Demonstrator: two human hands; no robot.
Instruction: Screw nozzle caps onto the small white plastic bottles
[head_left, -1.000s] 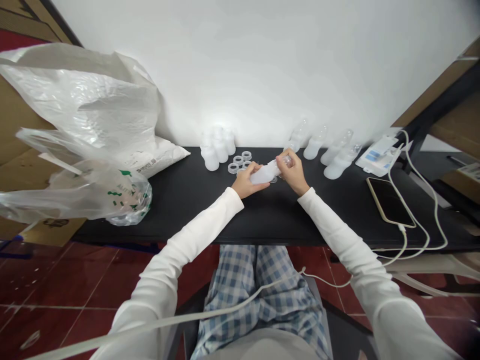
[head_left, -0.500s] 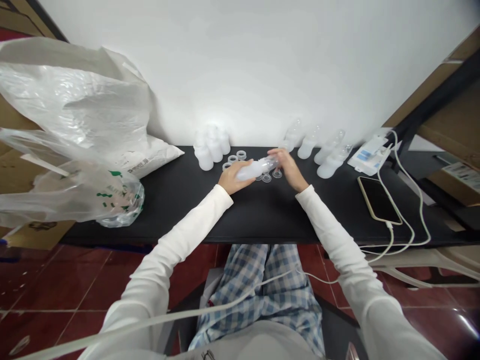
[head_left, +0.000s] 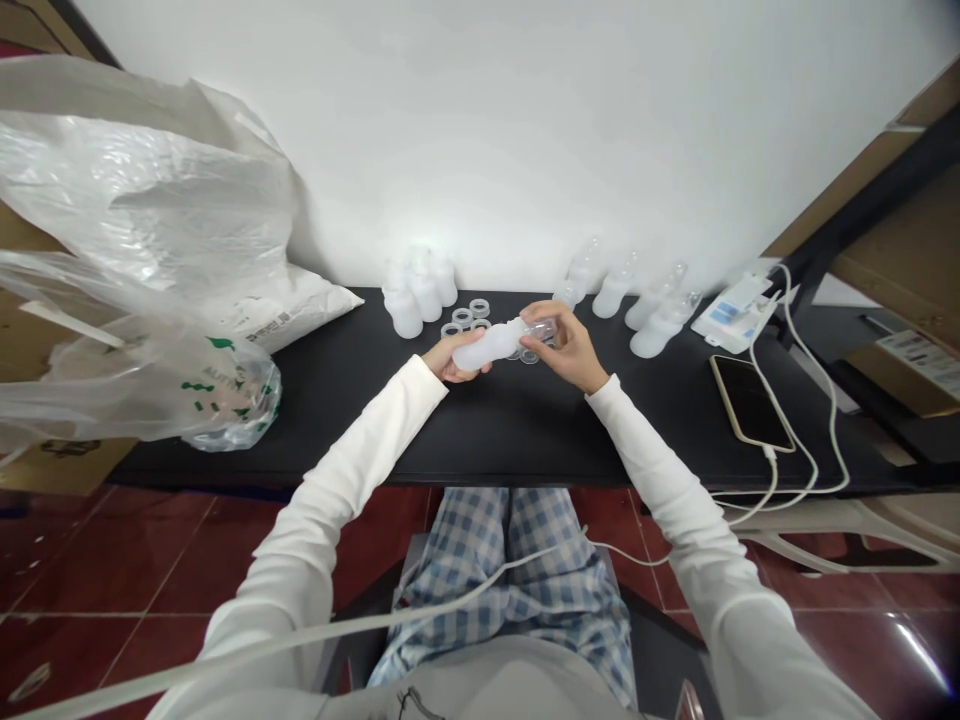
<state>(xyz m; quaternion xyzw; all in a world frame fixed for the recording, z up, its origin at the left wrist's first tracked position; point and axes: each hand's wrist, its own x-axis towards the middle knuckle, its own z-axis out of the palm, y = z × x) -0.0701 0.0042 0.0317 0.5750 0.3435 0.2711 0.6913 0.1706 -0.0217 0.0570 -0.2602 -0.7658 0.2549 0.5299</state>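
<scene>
A milky white baby bottle [head_left: 489,348] lies tilted in the air above the black table, its clear top end pointing right. My left hand [head_left: 444,360] is wrapped around the bottle's lower body. The fingers of my right hand [head_left: 570,348] close on the clear cap [head_left: 541,328] at the top end. Behind the held bottle lie several clear ring collars [head_left: 478,308], and small round clear parts [head_left: 529,356] show partly under my right hand. Several open white bottles [head_left: 407,315] stand at back left. Capped bottles [head_left: 652,335] stand at back right.
A large white plastic sack [head_left: 150,190] and a clear bag with green print [head_left: 225,390] crowd the left side. To the right are a power strip [head_left: 735,312], a charging phone [head_left: 751,402] and loose white cables [head_left: 832,410]. A white wall [head_left: 480,130] backs the table.
The bottle has shifted slightly left and down with my left hand. My right hand has turned, and its fingers now grip the clear cap from the right. The camera view has shifted slightly.
</scene>
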